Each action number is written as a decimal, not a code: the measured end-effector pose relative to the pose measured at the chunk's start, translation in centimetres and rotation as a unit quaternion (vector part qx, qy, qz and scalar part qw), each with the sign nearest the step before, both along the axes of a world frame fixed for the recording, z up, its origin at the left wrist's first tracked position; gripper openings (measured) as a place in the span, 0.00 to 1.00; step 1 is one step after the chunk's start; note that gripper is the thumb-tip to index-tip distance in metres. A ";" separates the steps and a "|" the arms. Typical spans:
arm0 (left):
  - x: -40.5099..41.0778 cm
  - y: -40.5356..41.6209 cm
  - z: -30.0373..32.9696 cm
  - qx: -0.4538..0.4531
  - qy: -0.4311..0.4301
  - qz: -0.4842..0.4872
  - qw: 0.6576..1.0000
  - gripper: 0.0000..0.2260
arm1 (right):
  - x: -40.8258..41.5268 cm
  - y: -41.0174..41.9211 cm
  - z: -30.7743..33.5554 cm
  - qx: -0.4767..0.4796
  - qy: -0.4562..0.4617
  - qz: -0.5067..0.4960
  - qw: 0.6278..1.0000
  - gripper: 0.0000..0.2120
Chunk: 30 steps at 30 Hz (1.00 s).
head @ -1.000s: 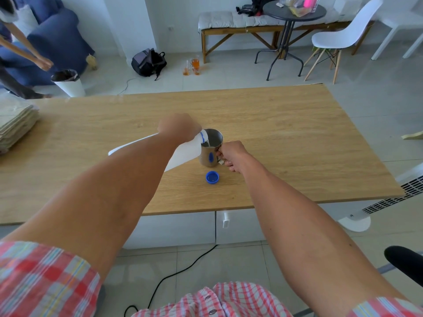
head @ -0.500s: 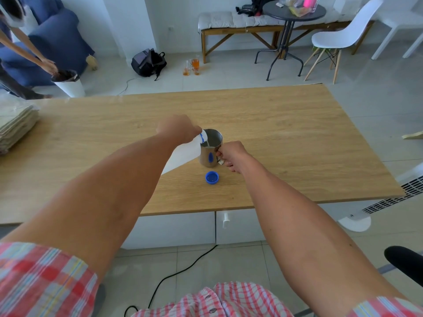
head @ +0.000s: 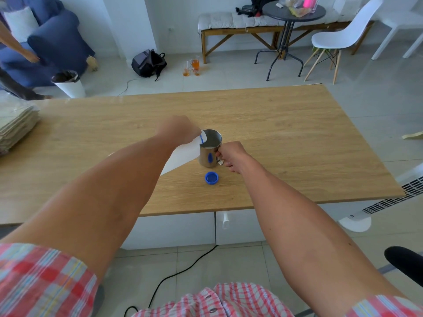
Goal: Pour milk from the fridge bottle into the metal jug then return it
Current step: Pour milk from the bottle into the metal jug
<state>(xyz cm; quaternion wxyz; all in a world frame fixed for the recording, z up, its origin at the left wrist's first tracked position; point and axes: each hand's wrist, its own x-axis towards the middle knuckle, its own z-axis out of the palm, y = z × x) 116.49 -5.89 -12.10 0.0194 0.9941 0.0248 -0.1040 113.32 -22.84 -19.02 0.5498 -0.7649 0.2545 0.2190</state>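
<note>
A wooden worktop (head: 286, 124) fills the middle of the view, with a stack of folded cloths (head: 16, 124) at its left edge. Near the middle, somewhat toward the front edge, the left hand (head: 177, 131) grips a white milk bottle (head: 183, 155) near its neck, tilted so that its mouth lies over the rim of the metal jug (head: 210, 148). The jug stands upright on the worktop and shows white milk inside. The right hand (head: 232, 155) has its fingers curled round the jug's handle on the side facing the right edge. A blue bottle cap (head: 211, 178) lies on the worktop just in front of the jug, toward the front edge, apart from both hands.
</note>
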 end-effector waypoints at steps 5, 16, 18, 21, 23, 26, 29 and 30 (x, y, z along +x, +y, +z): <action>0.0 -0.1 0.2 0.005 0.005 -0.002 1.000 0.16 | 0.3 0.1 -0.3 -0.005 0.005 0.007 1.000 0.10; 0.3 -0.5 0.4 0.011 0.012 0.004 1.000 0.16 | 0.6 0.1 -0.9 0.000 0.008 0.010 1.000 0.09; 0.3 -0.5 0.4 0.013 0.012 0.002 1.000 0.17 | 0.8 0.1 -1.0 0.006 0.017 0.003 1.000 0.09; 0.4 -0.5 0.4 0.014 0.012 0.003 1.000 0.17 | 0.8 0.1 -0.9 0.009 0.016 0.002 1.000 0.09; 0.5 -0.6 0.3 0.015 0.012 0.004 1.000 0.17 | 0.7 0.1 -0.9 0.009 0.014 0.001 1.000 0.10; 0.5 -0.6 0.3 0.016 0.014 0.005 1.000 0.17 | 0.8 0.1 -0.8 0.008 0.021 -0.004 1.000 0.10; 0.6 -0.6 0.3 0.016 0.014 0.003 1.000 0.17 | 0.8 0.1 -0.7 0.007 0.020 -0.005 1.000 0.11; 0.6 -0.6 0.3 0.015 0.015 0.003 1.000 0.17 | 0.8 0.1 -0.7 0.009 0.020 -0.005 1.000 0.11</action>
